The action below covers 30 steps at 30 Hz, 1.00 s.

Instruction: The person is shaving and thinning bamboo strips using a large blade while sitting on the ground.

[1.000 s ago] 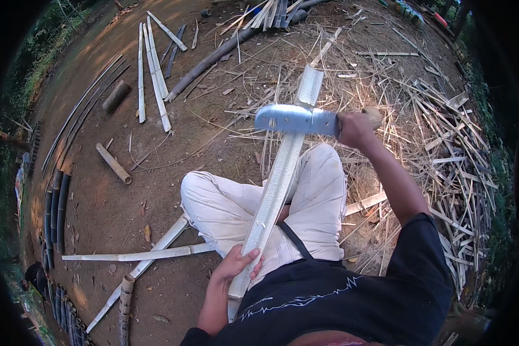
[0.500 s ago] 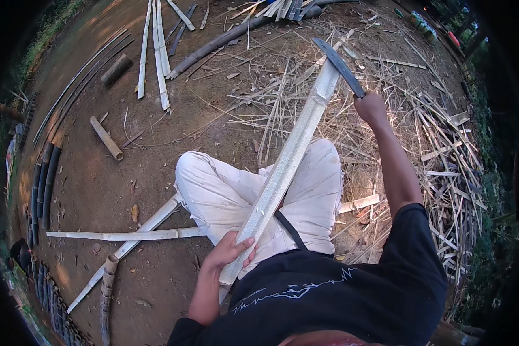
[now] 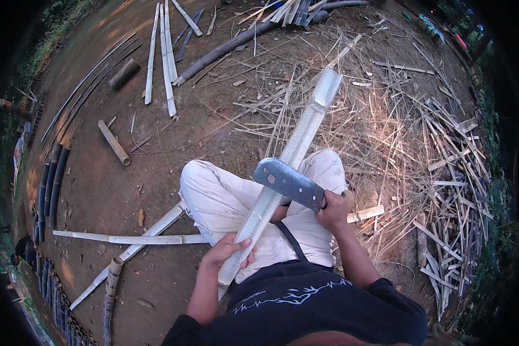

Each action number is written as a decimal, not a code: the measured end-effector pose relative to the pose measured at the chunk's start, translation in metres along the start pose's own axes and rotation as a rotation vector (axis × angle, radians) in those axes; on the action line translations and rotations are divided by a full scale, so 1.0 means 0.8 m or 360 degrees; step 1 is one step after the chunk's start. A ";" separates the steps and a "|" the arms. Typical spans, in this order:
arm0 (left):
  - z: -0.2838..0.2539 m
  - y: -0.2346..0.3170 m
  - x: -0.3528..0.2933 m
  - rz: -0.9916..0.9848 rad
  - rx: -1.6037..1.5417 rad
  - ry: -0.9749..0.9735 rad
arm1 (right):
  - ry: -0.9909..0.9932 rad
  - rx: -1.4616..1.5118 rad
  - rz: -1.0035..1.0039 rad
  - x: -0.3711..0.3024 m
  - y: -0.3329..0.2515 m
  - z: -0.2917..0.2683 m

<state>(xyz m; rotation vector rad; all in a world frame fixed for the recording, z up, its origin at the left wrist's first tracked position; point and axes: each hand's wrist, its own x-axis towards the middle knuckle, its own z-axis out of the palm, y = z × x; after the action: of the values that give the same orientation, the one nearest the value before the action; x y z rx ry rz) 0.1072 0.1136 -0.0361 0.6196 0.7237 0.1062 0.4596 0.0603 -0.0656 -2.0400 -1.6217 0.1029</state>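
One split bamboo length (image 3: 299, 142) slants from the frame's lower centre toward upper right, its low end grasped by the left hand (image 3: 229, 254); the right hand (image 3: 333, 211) clenches a broad knife (image 3: 288, 183) across it, perhaps touching. Slivers (image 3: 450, 183) heap at right.

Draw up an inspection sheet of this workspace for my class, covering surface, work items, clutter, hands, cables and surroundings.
Surface: brown earth.
Work items: split bamboo length slanting over the pale trousers, hollow face up; broad-bladed knife crosses above it, contact unclear.
Clutter: thin strips scattered ahead and to the right; heap of offcuts far right; two crossed bamboo strips at left.
Hands: left hand grips the bamboo's near end; right hand holds the knife.
Cables: nothing seen.
Surroundings: dark poles and greenery toward the left edge.
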 end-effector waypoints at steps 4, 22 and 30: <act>-0.007 0.000 0.007 -0.0070 -0.0070 -0.0020 | 0.0202 0.0011 0.0036 -0.030 0.003 0.022; -0.011 -0.007 0.006 -0.0053 -0.0167 -0.0057 | -0.0445 -0.0249 -0.0797 0.045 -0.023 -0.030; -0.021 -0.013 0.025 -0.0047 -0.0071 -0.0150 | -0.0299 -0.0393 0.0269 0.186 0.057 -0.098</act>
<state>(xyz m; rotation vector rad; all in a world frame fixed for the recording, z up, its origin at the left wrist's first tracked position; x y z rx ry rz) 0.1103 0.1191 -0.0637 0.5671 0.6378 0.0652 0.5707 0.1640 0.0199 -2.4195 -1.6373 0.1658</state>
